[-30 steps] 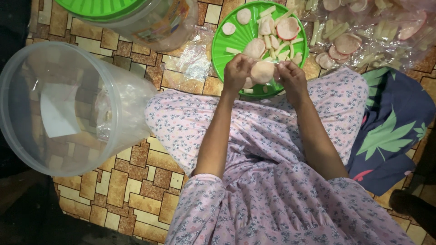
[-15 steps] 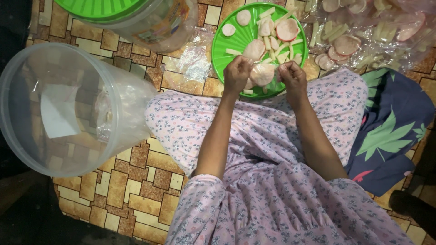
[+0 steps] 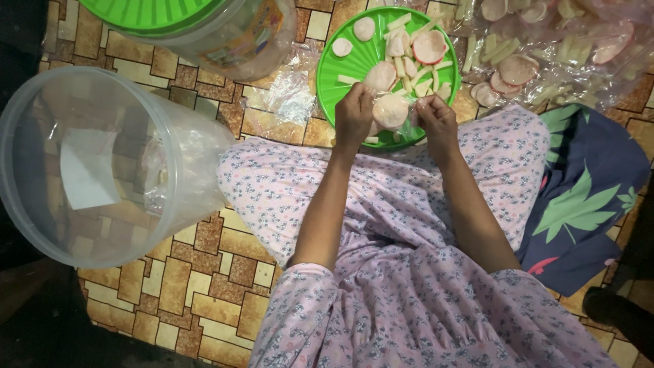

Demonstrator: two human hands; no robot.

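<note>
Floor tiles in brown and cream carry everything here, and the round green plastic plate (image 3: 340, 82) serves as the landmark. Far left of the plate lies a large clear plastic tub (image 3: 102, 170) on its side, its mouth toward the camera and only a white paper label visible inside. Up and left of the plate stands a clear jar with a green lid (image 3: 204, 27). Just left of the plate lies a crumpled clear wrapper (image 3: 286, 95).

On the plate rest pale round crackers with pink rims (image 3: 430, 46) and pale cracker sticks (image 3: 409, 68), loose and unwrapped. At the plate's near edge the left hand (image 3: 354, 119) and right hand (image 3: 437, 123) meet over a small clear bag holding one round cracker (image 3: 392, 110). Both sets of fingers are clenched on the bag's edges, one each side, wrists bent inward, forearms running back over a lap in flowered lilac cloth.

Right of the plate, more crackers lie in a clear plastic sheet (image 3: 545, 54).

Judging by this, one packet is in hand and much remains loose.
</note>
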